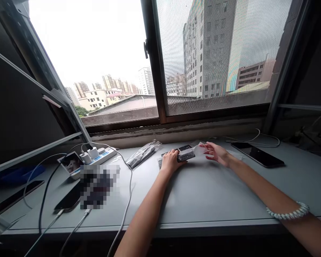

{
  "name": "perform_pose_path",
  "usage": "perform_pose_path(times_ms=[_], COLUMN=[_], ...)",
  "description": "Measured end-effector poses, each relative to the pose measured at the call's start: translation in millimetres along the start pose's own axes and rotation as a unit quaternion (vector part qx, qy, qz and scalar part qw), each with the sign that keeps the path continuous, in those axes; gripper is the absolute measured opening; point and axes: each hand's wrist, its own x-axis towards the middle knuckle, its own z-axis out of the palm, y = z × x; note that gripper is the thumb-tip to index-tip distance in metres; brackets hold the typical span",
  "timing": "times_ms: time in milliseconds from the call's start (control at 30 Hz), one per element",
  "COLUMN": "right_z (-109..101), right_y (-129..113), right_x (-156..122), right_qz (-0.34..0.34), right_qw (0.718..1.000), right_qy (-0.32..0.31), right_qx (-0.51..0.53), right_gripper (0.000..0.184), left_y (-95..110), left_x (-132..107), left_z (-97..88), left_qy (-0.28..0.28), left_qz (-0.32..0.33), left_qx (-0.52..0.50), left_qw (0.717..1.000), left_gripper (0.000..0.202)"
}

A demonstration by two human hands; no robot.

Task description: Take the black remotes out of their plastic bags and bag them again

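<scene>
My left hand [170, 161] lies closed over a dark remote control [186, 154], which is partly inside a clear plastic bag [198, 149]. Its fingers and thumb rest around the near end, hiding part of it. Another black remote control with buttons [183, 147] sits just behind. At the bag's right end, my right hand [216, 153] has its fingertips on the loose plastic, some fingers spread apart. To the left lies another dark item in a clear plastic bag [144, 154].
A tablet or large phone [258, 153] lies at right, near a white cable [256, 138]. A white power strip [103, 156] with plugs and several cables occupies the left, beside a black phone [68, 198] and a blurred patch. The window [160, 119] stands behind the desk [203, 200].
</scene>
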Motion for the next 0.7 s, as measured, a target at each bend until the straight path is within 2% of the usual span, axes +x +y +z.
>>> perform_pose_path(times_ms=[67, 233, 433, 700], right_z=[-0.6, 3.2, 4.7, 12.6], right_y=[-0.4, -1.2, -0.4, -4.3], right_x=[-2.4, -12.1, -15.6, -14.5], right_qz=[0.015, -0.004, -0.021, -0.088], right_qw=[0.999, 0.984, 0.977, 0.97], right_qy=[-0.028, -0.104, -0.052, -0.04], right_qx=[-0.04, -0.148, -0.205, -0.224], right_gripper=[0.031, 0.032, 0.039, 0.035], left_y=[-5.3, -11.7, -1.6, -3.1], left_x=[1.3, 2.1, 2.2, 4.3], left_z=[1.9, 0.9, -3.0, -7.8], left_qy=[0.015, 0.043, 0.081, 0.084], left_qz=[0.004, 0.027, 0.097, 0.085], left_qx=[-0.003, -0.017, 0.001, 0.028], left_qw=[1.0, 0.999, 0.992, 0.992], left_gripper=[0.042, 0.041, 0.04, 0.033])
